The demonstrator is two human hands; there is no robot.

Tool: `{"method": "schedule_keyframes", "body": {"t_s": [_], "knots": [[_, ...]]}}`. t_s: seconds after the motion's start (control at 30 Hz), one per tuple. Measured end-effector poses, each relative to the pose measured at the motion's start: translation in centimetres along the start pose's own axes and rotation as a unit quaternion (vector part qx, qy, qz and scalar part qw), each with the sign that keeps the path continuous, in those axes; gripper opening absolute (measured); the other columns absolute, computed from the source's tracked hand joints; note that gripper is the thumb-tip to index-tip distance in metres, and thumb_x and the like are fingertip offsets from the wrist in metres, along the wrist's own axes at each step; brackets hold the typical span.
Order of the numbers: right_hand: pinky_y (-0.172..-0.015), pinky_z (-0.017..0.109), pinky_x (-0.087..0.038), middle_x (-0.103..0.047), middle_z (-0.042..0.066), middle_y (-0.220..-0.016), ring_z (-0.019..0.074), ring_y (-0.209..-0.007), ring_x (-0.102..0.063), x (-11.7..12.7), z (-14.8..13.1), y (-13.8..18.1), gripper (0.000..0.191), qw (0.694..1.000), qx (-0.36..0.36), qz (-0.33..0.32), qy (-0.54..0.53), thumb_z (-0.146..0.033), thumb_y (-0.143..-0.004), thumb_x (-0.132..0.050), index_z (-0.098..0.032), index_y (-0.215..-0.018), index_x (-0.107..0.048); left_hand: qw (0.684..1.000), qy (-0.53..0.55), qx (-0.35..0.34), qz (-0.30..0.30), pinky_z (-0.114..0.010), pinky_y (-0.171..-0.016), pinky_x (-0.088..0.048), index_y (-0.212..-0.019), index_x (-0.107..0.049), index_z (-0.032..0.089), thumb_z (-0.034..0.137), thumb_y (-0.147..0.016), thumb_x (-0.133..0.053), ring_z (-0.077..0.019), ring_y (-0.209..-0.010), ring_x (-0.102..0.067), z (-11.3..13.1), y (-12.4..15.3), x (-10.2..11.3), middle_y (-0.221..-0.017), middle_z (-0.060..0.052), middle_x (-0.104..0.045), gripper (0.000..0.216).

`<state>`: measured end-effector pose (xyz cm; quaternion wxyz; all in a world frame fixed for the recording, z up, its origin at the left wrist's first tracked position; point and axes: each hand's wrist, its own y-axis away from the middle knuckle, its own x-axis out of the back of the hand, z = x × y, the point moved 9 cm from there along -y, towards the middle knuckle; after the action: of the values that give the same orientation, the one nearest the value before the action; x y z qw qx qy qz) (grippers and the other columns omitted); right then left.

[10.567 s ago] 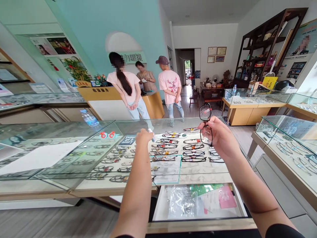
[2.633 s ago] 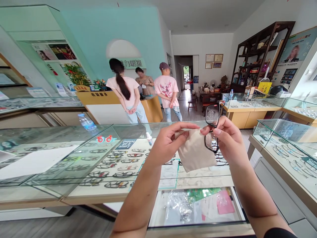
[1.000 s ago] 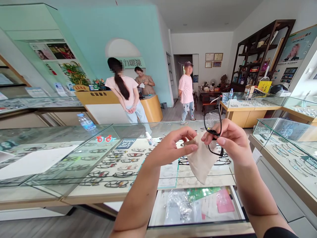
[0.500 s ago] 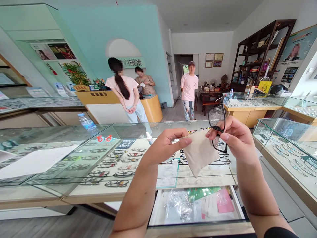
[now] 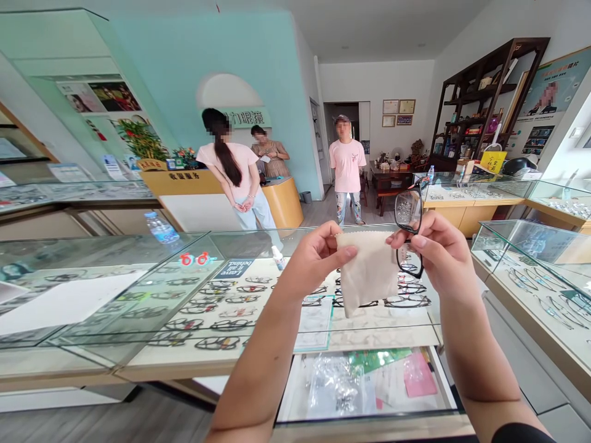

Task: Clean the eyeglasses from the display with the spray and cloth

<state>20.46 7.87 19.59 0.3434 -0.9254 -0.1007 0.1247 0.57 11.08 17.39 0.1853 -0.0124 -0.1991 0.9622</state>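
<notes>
1. While one cloth point(image 5: 369, 274) hangs right of centre, one pair of glasses point(image 5: 408, 210) is held on end beside it.
2. You face one spray bottle point(image 5: 279, 259) near centre, one water bottle point(image 5: 161, 228) to the left, three people point(image 5: 347, 166) upper middle.
3. Your left hand point(image 5: 318, 258) pinches the cloth's upper left corner; your right hand point(image 5: 438, 249) clamps the glasses' bridge.
4. With your hands apart, your forearms slant inward from the bottom edge.

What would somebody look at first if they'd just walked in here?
Probably the middle, where the left hand pinches a pale cloth beside black-framed glasses held on end in the right hand. Next might be the bright red round frames at the glass case, left of the hands. Behind, a big mint-green wall fills the upper left.
</notes>
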Motion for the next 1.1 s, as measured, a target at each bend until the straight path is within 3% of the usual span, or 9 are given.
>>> {"method": "schedule_keyframes", "body": {"t_s": [0.17,0.23,0.33,0.43,0.5,0.7,0.9,1.1], "knots": [[-0.086,0.039,-0.061,-0.083,-0.001,-0.084,0.0195,-0.082,-0.074,-0.1,-0.1,0.1,0.028,1.000,0.014,0.004,0.003,-0.042,-0.093,-0.087,-0.027,-0.083,-0.065,0.997,0.031,0.055,0.035,-0.022,-0.061,-0.052,-0.121,-0.058,0.021,0.061,-0.065,-0.103,-0.0133,-0.063,-0.068,-0.7,-0.1,0.6,-0.072,0.003,-0.077,0.081],[-0.087,0.040,-0.061,-0.083,-0.001,-0.085,0.0195,-0.082,-0.074,-0.1,-0.1,0.2,0.026,1.000,0.019,0.007,0.008,-0.040,-0.094,-0.086,-0.027,-0.084,-0.066,0.996,0.035,0.073,0.047,-0.023,-0.063,-0.053,-0.127,-0.061,0.018,0.060,-0.061,-0.105,-0.0135,-0.064,-0.068,-1.0,-0.2,0.7,-0.071,0.003,-0.077,0.089],[-0.087,0.040,-0.061,-0.083,-0.001,-0.086,0.0196,-0.082,-0.075,0.0,-0.2,0.2,0.023,1.000,0.023,0.014,0.015,-0.035,-0.095,-0.084,-0.027,-0.084,-0.066,0.993,0.055,0.090,0.054,-0.024,-0.064,-0.055,-0.106,-0.071,0.015,0.065,-0.055,-0.105,-0.0128,-0.065,-0.067,-1.6,-0.4,0.8,-0.071,0.001,-0.075,0.079],[-0.085,0.038,-0.059,-0.084,-0.001,-0.086,0.0198,-0.084,-0.076,0.2,-0.1,0.0,0.022,0.999,0.020,0.022,0.014,-0.032,-0.096,-0.082,-0.026,-0.083,-0.065,0.991,0.081,0.075,0.073,-0.023,-0.067,-0.057,-0.079,-0.066,0.016,0.068,-0.053,-0.104,-0.0104,-0.066,-0.065,-1.6,-0.7,1.0,-0.070,0.002,-0.070,0.069],[-0.082,0.036,-0.057,-0.084,0.000,-0.086,0.0203,-0.087,-0.077,0.3,0.3,-0.3,0.023,0.999,0.006,0.036,0.010,-0.032,-0.094,-0.082,-0.026,-0.082,-0.063,0.989,0.102,0.061,0.086,-0.021,-0.064,-0.055,-0.074,-0.062,0.017,0.066,-0.054,-0.105,-0.0081,-0.063,-0.062,-1.4,-0.6,1.1,-0.068,0.004,-0.066,0.068],[-0.072,0.032,-0.053,-0.084,0.001,-0.085,0.0180,-0.076,-0.071,-0.5,3.3,-1.1,0.031,0.992,-0.083,0.077,-0.050,-0.040,-0.089,-0.083,-0.027,-0.080,-0.056,0.984,0.114,0.072,0.119,-0.016,-0.053,-0.043,-0.075,-0.054,0.020,0.054,-0.059,-0.102,-0.0053,-0.055,-0.052,-1.4,0.0,1.0,-0.062,0.009,-0.056,0.061],[-0.094,0.037,-0.051,-0.084,0.001,-0.091,0.0195,-0.090,-0.071,-1.6,5.1,-0.9,0.028,0.988,-0.120,0.077,-0.060,-0.040,-0.089,-0.081,-0.027,-0.080,-0.058,0.976,0.090,0.061,0.187,-0.017,-0.049,-0.037,-0.077,-0.050,0.022,0.050,-0.061,-0.097,-0.0059,-0.051,-0.048,-1.5,0.2,2.5,-0.060,0.010,-0.051,0.057],[-0.092,0.036,-0.048,-0.082,0.000,-0.086,0.0197,-0.091,-0.068,-3.2,5.5,0.0,0.025,0.987,-0.141,0.045,-0.060,-0.040,-0.089,-0.082,-0.027,-0.082,-0.061,0.968,0.071,0.009,0.240,-0.019,-0.053,-0.039,-0.085,-0.053,0.024,0.056,-0.068,-0.095,-0.0086,-0.055,-0.049,-1.7,0.2,4.1,-0.063,0.008,-0.054,0.056]]}}
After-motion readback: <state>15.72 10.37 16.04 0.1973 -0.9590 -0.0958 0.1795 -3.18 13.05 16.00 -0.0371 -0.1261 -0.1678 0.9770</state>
